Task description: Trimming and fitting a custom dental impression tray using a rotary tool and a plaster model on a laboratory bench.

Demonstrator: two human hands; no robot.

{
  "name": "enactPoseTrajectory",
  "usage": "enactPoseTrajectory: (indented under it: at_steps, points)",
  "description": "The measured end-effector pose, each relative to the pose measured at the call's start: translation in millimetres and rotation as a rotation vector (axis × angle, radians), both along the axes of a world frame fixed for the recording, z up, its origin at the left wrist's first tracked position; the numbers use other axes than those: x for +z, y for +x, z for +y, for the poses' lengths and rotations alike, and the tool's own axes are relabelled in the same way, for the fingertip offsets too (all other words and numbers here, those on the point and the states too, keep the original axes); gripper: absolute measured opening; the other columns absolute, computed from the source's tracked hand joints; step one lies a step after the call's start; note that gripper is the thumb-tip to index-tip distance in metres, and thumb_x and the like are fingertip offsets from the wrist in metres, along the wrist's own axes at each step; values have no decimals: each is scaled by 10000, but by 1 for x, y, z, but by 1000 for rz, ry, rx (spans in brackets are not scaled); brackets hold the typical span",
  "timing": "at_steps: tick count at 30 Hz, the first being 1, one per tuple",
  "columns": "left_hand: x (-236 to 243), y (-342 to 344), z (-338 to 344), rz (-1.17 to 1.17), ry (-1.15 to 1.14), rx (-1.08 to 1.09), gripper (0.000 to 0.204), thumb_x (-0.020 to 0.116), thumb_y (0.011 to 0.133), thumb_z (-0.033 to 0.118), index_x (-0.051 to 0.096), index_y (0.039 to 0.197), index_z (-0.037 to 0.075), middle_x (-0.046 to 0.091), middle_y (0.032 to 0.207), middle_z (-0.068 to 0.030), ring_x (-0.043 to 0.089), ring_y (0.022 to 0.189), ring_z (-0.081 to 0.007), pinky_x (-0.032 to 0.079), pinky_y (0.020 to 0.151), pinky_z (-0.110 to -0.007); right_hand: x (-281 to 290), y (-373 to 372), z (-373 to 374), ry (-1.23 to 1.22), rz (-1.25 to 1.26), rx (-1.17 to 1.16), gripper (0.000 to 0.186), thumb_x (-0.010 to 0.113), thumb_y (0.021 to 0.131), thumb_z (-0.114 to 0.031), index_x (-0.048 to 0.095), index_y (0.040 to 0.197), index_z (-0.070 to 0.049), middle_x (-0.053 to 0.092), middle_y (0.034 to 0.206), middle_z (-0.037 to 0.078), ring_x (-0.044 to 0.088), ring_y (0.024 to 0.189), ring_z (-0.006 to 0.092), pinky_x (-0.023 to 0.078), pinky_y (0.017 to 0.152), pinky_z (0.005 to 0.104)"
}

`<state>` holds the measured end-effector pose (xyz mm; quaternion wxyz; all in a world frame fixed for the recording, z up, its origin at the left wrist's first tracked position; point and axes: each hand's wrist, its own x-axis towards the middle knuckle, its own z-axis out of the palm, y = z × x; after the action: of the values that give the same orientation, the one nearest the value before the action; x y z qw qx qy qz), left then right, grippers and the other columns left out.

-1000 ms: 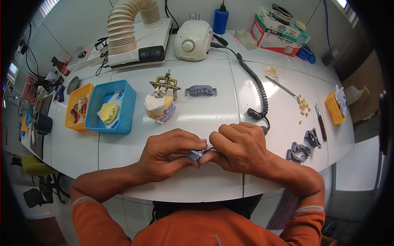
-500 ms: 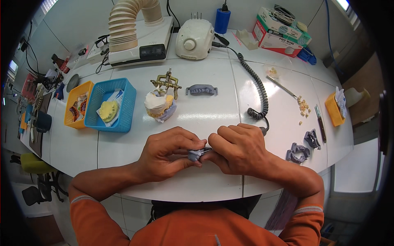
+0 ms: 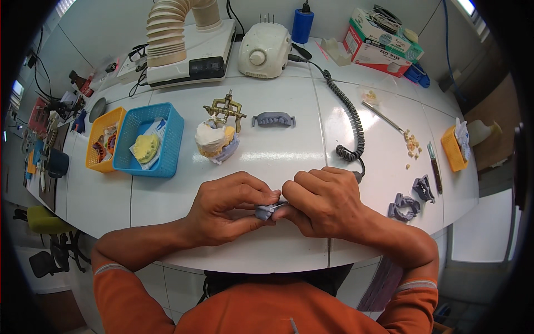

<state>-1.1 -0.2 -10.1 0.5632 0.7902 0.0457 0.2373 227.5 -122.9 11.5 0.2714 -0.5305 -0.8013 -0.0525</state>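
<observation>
My left hand (image 3: 231, 207) grips a small grey dental model (image 3: 265, 211) between thumb and fingers, low over the front of the table. Closed around a rotary handpiece (image 3: 357, 177) is my right hand (image 3: 322, 201); its body is mostly hidden by the fingers, and its cable end shows behind the knuckles. A thin metal bur (image 3: 278, 205) reaches from the right fingers to the model's edge. The two hands nearly meet there. Beyond them lie another grey dental model (image 3: 273, 119) and a brass articulator (image 3: 225, 106) carrying a white, yellow and grey cast (image 3: 216, 142).
A coiled cord (image 3: 350, 111) runs to the white control unit (image 3: 265, 53). At left stand a blue basket (image 3: 177, 142) and a yellow basket (image 3: 95, 128). On the right are loose tooth-coloured pieces (image 3: 411, 143), a knife (image 3: 436, 170), grey models (image 3: 404, 207) and an orange basket (image 3: 454, 149).
The whole view has shifted very slightly. Both hands keep the same hold, with the bur still at the grey model.
</observation>
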Motion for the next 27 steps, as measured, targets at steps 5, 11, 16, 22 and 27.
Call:
enactPoseTrajectory:
  at_steps: [5,11,16,22,27]
  points:
    - [2,0,0,13,-10,-6,411,867,853,-60,748,1235,34,705,1231,-133,743,1157,-230,688,1008,-350,1,-1,0,-2,2,8,356,808,923,-434,657,848,-120,549,681,2,619,553,188,468,529,340]
    - [0,-1,1,23,-24,-16,406,863,860,-57,748,1239,30,700,1227,-128,741,1152,-228,695,992,-349,0,-1,0,-11,10,13,358,841,897,-409,643,828,-120,549,678,16,617,549,197,457,512,344]
    - [0,-1,1,21,-36,-27,399,847,864,-75,746,1239,18,693,1229,-135,740,1150,-230,691,997,-342,0,0,1,-17,12,21,340,840,902,-394,646,832,-123,549,679,14,617,548,192,459,509,344]
    - [0,-1,2,22,-40,-33,411,834,865,-89,747,1253,17,692,1226,-136,737,1160,-232,689,1002,-340,-1,0,0,-27,2,21,350,832,915,-404,640,826,-126,551,678,14,614,541,193,457,507,345]
    - [0,-1,1,28,-44,-34,418,832,866,-90,747,1261,17,693,1224,-133,736,1158,-230,689,1000,-337,0,0,0,-23,1,25,353,821,929,-408,639,823,-124,555,675,16,614,539,195,456,506,346]
